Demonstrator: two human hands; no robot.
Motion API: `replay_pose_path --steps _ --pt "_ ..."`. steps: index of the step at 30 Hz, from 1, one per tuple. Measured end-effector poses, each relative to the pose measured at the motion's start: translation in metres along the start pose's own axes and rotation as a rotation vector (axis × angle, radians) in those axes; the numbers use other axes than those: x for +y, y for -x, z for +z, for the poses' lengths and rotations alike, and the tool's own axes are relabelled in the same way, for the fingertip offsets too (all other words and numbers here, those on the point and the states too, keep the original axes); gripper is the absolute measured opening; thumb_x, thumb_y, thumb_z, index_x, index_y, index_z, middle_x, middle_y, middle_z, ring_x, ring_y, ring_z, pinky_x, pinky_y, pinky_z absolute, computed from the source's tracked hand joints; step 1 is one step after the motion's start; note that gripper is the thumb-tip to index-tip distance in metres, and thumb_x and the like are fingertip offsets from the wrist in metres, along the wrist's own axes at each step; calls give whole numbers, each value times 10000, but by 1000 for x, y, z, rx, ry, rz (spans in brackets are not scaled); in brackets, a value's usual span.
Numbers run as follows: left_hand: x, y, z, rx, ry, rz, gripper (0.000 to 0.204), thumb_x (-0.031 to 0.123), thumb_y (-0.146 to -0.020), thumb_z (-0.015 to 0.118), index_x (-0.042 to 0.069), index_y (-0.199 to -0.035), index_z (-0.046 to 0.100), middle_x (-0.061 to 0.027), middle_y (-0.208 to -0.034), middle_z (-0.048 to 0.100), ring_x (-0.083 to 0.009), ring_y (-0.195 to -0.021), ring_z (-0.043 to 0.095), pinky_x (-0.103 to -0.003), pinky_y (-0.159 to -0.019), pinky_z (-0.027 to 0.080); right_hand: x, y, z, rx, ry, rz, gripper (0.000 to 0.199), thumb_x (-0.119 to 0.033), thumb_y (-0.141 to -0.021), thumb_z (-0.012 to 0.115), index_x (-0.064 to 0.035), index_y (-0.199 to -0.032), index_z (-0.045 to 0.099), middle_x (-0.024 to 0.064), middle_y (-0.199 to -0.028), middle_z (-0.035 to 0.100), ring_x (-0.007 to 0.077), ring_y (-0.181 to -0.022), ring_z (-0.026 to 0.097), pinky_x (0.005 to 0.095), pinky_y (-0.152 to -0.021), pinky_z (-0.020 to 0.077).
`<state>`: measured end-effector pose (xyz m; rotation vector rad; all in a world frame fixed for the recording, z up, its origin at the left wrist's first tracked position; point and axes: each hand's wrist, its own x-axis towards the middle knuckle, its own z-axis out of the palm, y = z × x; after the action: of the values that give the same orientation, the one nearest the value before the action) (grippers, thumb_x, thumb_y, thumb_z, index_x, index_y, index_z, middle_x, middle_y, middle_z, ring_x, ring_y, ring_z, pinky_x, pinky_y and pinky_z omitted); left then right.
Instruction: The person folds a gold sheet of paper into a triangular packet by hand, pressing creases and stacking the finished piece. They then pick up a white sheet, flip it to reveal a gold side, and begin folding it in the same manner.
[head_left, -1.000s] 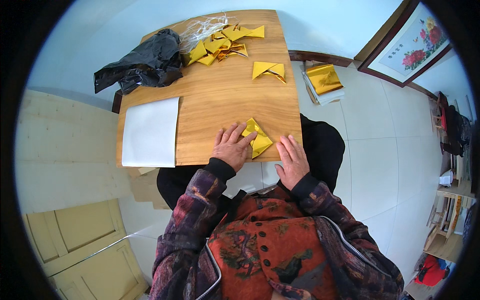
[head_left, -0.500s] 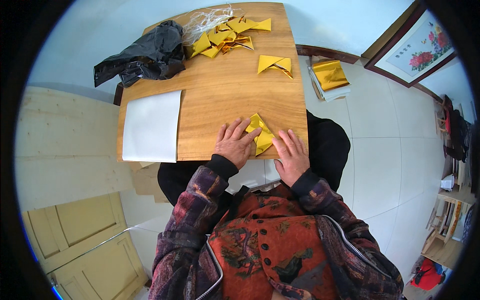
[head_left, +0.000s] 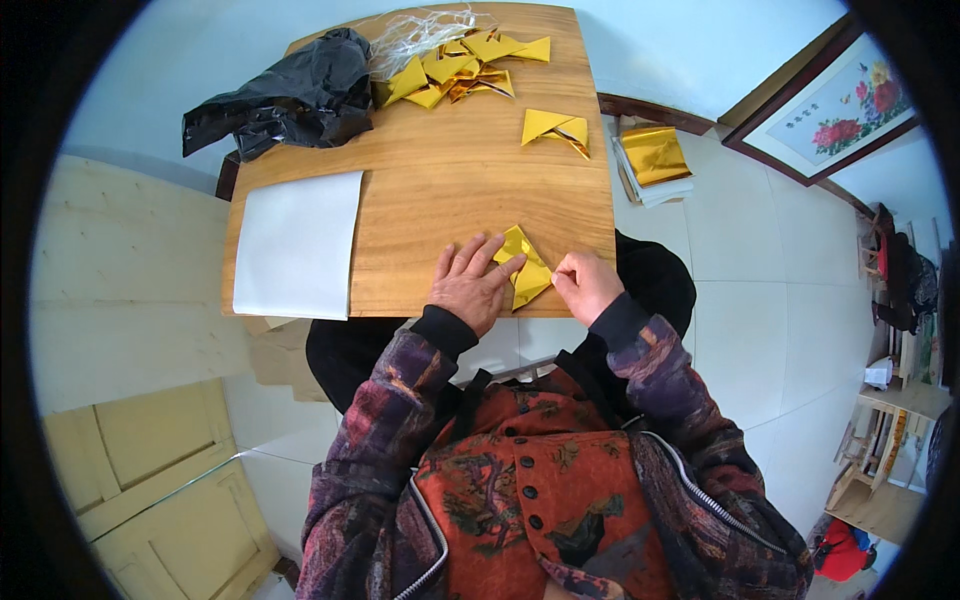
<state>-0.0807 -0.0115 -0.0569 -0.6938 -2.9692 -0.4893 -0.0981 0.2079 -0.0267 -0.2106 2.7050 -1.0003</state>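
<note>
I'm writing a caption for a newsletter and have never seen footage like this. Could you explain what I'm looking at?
There is no machine here: these are a person's own bare hands. The camera is worn on their head and looks down, and its wide fisheye lens bends straight edges.

The left hand lies spread, fingertips on a folded gold paper near the edge of the wooden table. The right hand is curled at that paper's right corner; whether it pinches it is hard to tell.

Also on the table are a white sheet at left, a black plastic bag, a clear stringy tangle, a pile of folded gold pieces and one separate gold piece.
</note>
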Motion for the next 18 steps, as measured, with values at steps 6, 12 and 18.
replay_pose_path --steps 6,12,18 --pt "-3 0 1 65 8 38 441 254 -901 557 301 -1340 551 -43 -1434 456 -268 -1347 394 -508 -1106 275 -6 -20 -15 -386 -403 343 208 -196 -954 558 -5 -885 602 77 -661 633 173 -514 613 315 -481 480" --pt "-2 0 4 59 31 8 403 285 -921 528 296 -1322 568 -31 -1447 451 -246 -1366 383 -502 -1122 264 -18 -25 -22 -481 -285 393 239 -204 -985 511 2 -884 575 71 -660 631 125 -466 582 276 -428 456" --pt "-3 1 6 69 39 8 415 282 -909 536 314 -1321 570 -24 -1468 438 -251 -1367 388 -506 -1128 250 -21 -16 -9 -292 129 193 256 -246 -951 555 5 -908 586 151 -711 665 280 -564 645 417 -526 508"
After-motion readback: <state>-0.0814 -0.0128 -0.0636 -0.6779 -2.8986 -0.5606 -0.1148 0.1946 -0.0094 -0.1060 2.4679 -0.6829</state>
